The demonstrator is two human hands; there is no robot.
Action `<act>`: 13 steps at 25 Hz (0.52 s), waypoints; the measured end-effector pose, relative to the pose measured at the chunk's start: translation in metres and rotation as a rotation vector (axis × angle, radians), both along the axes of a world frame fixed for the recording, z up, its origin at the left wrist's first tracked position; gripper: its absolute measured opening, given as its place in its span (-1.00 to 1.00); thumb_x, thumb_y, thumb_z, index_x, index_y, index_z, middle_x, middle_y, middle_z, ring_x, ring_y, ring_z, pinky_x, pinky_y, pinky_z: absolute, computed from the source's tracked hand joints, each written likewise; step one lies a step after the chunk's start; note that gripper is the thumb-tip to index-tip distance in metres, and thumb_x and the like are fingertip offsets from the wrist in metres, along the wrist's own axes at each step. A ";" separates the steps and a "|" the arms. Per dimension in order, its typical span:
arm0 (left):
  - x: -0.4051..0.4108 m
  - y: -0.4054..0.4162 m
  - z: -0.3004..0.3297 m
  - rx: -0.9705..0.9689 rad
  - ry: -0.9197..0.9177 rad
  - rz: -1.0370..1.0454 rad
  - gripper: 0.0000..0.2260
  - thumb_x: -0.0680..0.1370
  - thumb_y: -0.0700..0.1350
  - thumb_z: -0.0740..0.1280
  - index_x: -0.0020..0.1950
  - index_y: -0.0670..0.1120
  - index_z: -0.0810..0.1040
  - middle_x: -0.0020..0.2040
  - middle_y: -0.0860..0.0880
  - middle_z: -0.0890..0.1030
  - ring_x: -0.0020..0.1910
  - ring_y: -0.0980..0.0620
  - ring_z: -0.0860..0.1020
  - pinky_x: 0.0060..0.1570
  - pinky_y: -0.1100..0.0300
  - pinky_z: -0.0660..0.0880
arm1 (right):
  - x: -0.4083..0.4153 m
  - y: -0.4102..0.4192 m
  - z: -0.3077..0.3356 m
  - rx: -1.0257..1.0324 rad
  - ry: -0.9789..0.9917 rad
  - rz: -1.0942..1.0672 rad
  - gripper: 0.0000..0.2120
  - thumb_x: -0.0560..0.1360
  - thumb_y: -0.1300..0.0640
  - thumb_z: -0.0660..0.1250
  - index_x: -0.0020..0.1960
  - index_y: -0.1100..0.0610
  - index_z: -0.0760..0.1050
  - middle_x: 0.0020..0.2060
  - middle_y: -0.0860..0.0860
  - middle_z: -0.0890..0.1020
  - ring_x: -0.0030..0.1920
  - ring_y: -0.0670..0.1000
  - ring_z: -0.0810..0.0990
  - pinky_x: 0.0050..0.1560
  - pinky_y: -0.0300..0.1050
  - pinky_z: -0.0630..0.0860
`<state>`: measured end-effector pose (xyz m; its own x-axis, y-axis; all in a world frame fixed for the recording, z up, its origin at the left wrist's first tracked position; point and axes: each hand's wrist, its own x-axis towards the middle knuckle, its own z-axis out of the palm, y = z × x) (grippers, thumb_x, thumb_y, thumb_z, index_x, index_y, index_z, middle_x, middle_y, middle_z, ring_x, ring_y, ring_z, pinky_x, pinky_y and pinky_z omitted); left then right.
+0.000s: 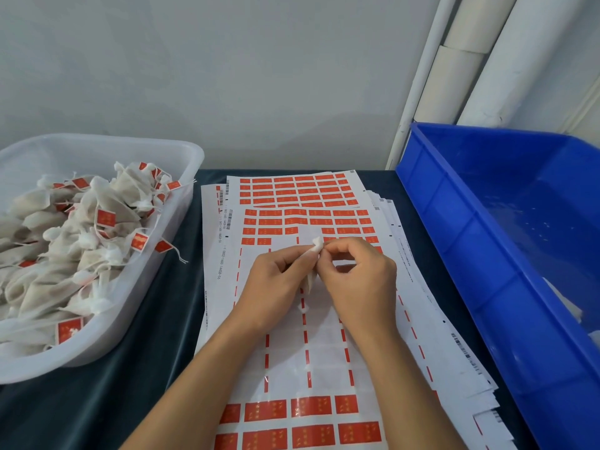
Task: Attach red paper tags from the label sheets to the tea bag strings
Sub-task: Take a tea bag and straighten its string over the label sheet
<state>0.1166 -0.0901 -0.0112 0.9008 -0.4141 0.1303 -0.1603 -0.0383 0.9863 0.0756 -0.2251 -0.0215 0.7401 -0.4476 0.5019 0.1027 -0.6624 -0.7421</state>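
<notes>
A small white tea bag (316,247) is held above the label sheets, its gathered top sticking up between my two hands. My left hand (276,280) grips the bag's body, which hangs down below the fingers. My right hand (360,280) pinches at the bag's top with thumb and fingertips. The string is too thin to make out. Under the hands lies a stack of white label sheets (292,358) with red tags (311,407) in rows at the near and far ends. The sheet's middle is stripped to narrow red strips.
A translucent white tub (181,203) at the left holds several tea bags with red tags attached. A large blue plastic crate (461,254) stands at the right, its wall close to the sheets. Dark cloth covers the table. White pipes rise behind the crate.
</notes>
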 end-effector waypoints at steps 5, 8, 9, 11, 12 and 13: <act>0.001 -0.001 0.000 -0.005 0.004 0.044 -0.76 0.68 0.03 0.31 -0.06 0.14 0.76 -0.16 -0.04 0.72 -0.10 -0.10 0.65 -0.07 0.30 0.58 | 0.001 0.001 0.001 0.067 0.032 0.085 -0.92 0.55 0.08 0.49 -0.02 0.00 0.59 -0.10 -0.17 0.64 -0.08 -0.12 0.64 -0.13 -0.36 0.60; 0.004 0.000 -0.003 -0.039 0.020 0.122 -0.79 0.64 -0.08 0.36 -0.13 0.08 0.75 -0.17 0.00 0.72 -0.12 0.00 0.67 -0.10 0.35 0.58 | 0.000 0.004 0.001 0.093 0.064 0.155 -0.89 0.55 0.08 0.47 -0.04 -0.06 0.54 -0.12 -0.25 0.61 -0.03 -0.18 0.62 -0.12 -0.47 0.54; 0.004 0.001 -0.003 -0.045 0.026 0.137 -0.80 0.63 -0.09 0.38 -0.14 0.07 0.74 -0.17 0.00 0.72 -0.13 0.02 0.67 -0.10 0.33 0.59 | 0.000 0.004 0.001 0.115 0.075 0.177 -0.90 0.55 0.07 0.45 -0.05 -0.07 0.53 -0.13 -0.26 0.61 -0.02 -0.19 0.62 -0.12 -0.48 0.53; 0.004 0.001 -0.003 -0.065 0.047 0.159 -0.86 0.61 -0.10 0.42 -0.12 0.06 0.71 -0.16 -0.02 0.73 -0.12 -0.03 0.69 -0.10 0.24 0.63 | 0.000 0.004 0.002 0.166 0.081 0.210 -0.92 0.54 0.03 0.42 -0.07 -0.09 0.53 -0.16 -0.24 0.62 -0.01 -0.20 0.62 -0.11 -0.48 0.53; 0.004 0.001 -0.002 -0.089 0.067 0.161 -0.90 0.60 -0.10 0.43 -0.08 0.07 0.70 -0.15 -0.05 0.73 -0.11 -0.08 0.69 -0.10 0.16 0.64 | 0.000 0.004 0.003 0.198 0.077 0.226 -0.94 0.54 0.02 0.40 -0.08 -0.09 0.52 -0.16 -0.24 0.63 -0.01 -0.20 0.63 -0.12 -0.47 0.53; 0.003 0.000 -0.001 -0.113 0.090 0.155 -0.92 0.61 -0.10 0.42 -0.01 0.09 0.68 -0.13 -0.09 0.73 -0.09 -0.11 0.70 -0.10 0.12 0.65 | 0.000 0.004 0.005 0.232 0.069 0.244 -0.94 0.53 0.01 0.38 -0.10 -0.10 0.52 -0.16 -0.23 0.63 -0.03 -0.18 0.63 -0.13 -0.46 0.54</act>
